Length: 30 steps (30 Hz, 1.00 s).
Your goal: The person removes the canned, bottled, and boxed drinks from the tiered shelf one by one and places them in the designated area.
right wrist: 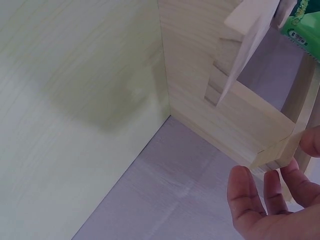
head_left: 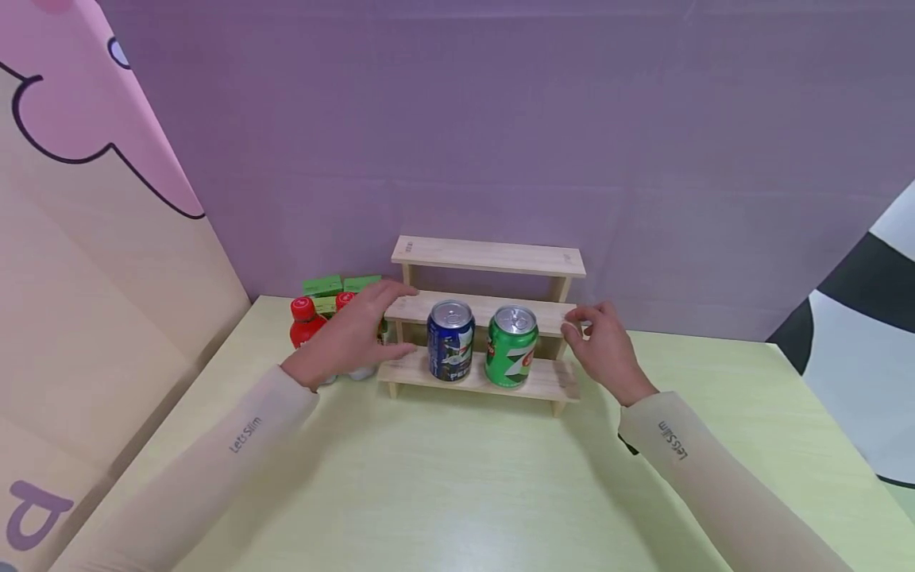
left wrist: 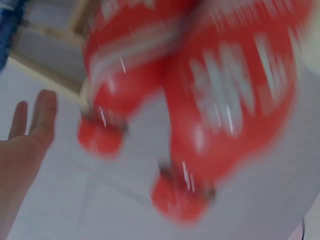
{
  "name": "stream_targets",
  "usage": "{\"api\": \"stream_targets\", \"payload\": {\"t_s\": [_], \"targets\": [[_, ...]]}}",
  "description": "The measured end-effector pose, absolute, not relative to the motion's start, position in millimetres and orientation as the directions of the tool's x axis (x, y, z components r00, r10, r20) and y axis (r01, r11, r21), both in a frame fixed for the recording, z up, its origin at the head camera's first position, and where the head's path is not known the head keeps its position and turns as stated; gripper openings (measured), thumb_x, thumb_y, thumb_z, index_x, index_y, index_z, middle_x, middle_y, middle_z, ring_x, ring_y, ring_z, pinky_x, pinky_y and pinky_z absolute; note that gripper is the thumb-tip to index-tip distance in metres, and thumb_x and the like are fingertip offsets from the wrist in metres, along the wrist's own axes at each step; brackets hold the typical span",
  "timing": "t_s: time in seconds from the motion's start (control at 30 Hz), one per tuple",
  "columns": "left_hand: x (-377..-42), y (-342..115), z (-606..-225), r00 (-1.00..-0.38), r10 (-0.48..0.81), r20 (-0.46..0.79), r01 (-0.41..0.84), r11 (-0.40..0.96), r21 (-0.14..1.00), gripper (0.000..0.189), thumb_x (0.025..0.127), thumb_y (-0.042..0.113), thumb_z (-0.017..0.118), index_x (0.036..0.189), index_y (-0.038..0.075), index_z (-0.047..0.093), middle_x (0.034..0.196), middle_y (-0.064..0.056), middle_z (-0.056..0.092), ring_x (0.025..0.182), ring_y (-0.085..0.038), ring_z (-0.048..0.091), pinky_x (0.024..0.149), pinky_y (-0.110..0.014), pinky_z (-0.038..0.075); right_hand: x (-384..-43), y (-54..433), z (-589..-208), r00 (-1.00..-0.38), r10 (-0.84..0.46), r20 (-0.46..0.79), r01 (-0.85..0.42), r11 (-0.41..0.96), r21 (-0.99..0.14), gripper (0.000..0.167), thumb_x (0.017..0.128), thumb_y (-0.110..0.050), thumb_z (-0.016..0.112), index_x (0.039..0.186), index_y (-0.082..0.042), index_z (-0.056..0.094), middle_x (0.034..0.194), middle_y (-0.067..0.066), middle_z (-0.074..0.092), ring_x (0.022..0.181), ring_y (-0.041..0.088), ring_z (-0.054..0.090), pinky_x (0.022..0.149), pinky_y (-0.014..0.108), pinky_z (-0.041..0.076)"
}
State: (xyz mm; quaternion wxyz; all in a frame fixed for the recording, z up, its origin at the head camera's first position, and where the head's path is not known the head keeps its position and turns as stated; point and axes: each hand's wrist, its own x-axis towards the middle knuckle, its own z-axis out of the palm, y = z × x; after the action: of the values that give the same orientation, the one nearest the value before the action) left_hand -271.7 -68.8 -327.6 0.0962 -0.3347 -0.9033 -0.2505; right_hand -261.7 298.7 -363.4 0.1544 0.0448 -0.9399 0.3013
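Note:
A three-step wooden display shelf (head_left: 489,256) stands near the purple backdrop. On its lowest step are a blue soda can (head_left: 451,342) and, to its right, a green soda can (head_left: 511,348), both upright. My right hand (head_left: 606,349) pinches the right end of the middle step; in the right wrist view, the thumb lies on one side of the board end (right wrist: 280,150) and fingers on the other. At the shelf's left end, my left hand (head_left: 355,330) has thumb and fingers spread, holding nothing. Its straight fingers (left wrist: 44,117) show in the left wrist view.
Two red bottles (head_left: 306,320) with red caps stand left of the shelf, partly hidden by my left hand and blurred in the left wrist view. Behind them are several green boxes (head_left: 323,286). The pale wooden tabletop (head_left: 443,485) extends in front of the shelf.

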Motion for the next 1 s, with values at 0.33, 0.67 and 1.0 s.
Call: {"api": "stream_targets", "payload": {"t_s": [0.33, 0.67, 1.0], "targets": [[-273.1, -27.0, -361.1, -0.711, 0.544, 0.445, 0.696, 0.458, 0.552, 0.066, 0.075, 0.03, 0.081, 0.128, 0.018, 0.042, 0.129, -0.001, 0.041, 0.116, -0.019, 0.047, 0.086, -0.04, 0.05, -264.4, 295.6, -366.7, -0.945, 0.001, 0.328, -0.196, 0.8, -0.566, 0.023, 0.094, -0.015, 0.057, 0.109, 0.002, 0.061, 0.107, 0.018, 0.044, 0.094, 0.037, 0.052, 0.077, 0.046, 0.046], [-273.2, -21.2, -359.7, -0.757, 0.503, 0.417, 0.651, 0.527, 0.547, 0.053, 0.079, 0.029, 0.077, 0.121, 0.022, 0.046, 0.122, -0.001, 0.037, 0.113, -0.023, 0.049, 0.08, -0.036, 0.053, -263.4, 294.8, -364.1, -0.947, -0.005, 0.322, -0.196, 0.803, -0.563, 0.025, 0.094, -0.016, 0.057, 0.111, 0.002, 0.062, 0.106, 0.017, 0.044, 0.095, 0.036, 0.052, 0.076, 0.045, 0.045], [-271.7, -24.3, -360.3, -0.703, 0.541, 0.461, 0.711, 0.525, 0.469, 0.053, 0.078, 0.024, 0.077, 0.122, 0.015, 0.048, 0.123, -0.004, 0.046, 0.111, -0.017, 0.048, 0.081, -0.035, 0.052, -263.3, 296.1, -365.7, -0.944, -0.013, 0.33, -0.207, 0.802, -0.56, 0.025, 0.094, -0.015, 0.057, 0.111, 0.002, 0.062, 0.107, 0.018, 0.045, 0.095, 0.036, 0.052, 0.076, 0.045, 0.045]]}}
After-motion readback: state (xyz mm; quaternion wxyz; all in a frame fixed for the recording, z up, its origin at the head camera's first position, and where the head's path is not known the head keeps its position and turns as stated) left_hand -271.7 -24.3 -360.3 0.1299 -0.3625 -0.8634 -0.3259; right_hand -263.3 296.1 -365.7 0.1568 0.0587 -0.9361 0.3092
